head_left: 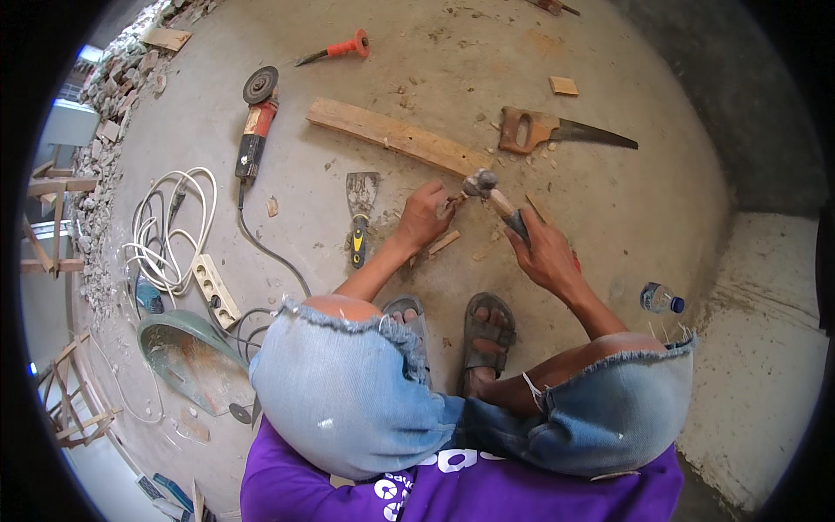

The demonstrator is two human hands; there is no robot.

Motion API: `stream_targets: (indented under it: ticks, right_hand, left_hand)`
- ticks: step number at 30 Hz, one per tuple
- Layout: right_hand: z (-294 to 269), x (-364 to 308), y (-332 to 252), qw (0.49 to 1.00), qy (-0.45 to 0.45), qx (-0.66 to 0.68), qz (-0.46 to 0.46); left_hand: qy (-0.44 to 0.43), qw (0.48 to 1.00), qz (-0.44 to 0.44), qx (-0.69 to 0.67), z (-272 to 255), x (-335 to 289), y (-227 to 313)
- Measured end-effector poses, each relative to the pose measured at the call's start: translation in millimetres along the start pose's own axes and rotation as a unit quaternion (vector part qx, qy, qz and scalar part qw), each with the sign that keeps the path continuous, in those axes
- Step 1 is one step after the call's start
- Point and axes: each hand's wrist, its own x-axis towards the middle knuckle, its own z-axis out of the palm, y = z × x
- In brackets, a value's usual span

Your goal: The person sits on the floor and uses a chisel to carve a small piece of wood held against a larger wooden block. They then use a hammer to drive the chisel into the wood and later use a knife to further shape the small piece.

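My right hand (545, 254) is wrapped round the dark grip of a hammer (501, 202). The hammer's metal head lies close to the near end of a long wooden beam (396, 136) on the floor. My left hand (424, 214) is closed beside that end. Its fingers pinch a short thin piece (454, 199) that points toward the hammer head; its kind is too small to make out, and whether hammer and piece touch I cannot tell. Below the hand lies a wood sliver (444, 242). A scraper (359, 217) with a black and yellow handle rests left of my left hand.
A handsaw (557, 132) lies beyond my right hand. Leftward are an angle grinder (257, 126), a red-handled chisel (335, 47), a coiled white cable (172, 230), a power strip (216, 291) and a green scoop-like container (187, 357). A plastic bottle (661, 298) lies at right.
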Motion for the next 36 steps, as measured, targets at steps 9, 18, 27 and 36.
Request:
stream_targets:
  ticks: [9,18,27,36]
  right_hand:
    - [-2,6,5,0.998,-0.013,-0.048,-0.046]
    - [-11,-5,3,0.994,0.007,0.083,0.074]
    - [22,-19,22,0.991,-0.025,0.100,0.086]
    - [25,-24,22,0.983,-0.021,0.147,0.111]
  left_hand:
    - [-0.010,0.999,-0.005,-0.030,1,2,4]
    - [0.042,0.998,-0.050,-0.003,7,-7,15]
    - [-0.015,0.995,-0.065,-0.077,15,-6,32]
    - [-0.026,0.999,-0.039,-0.008,11,-5,36]
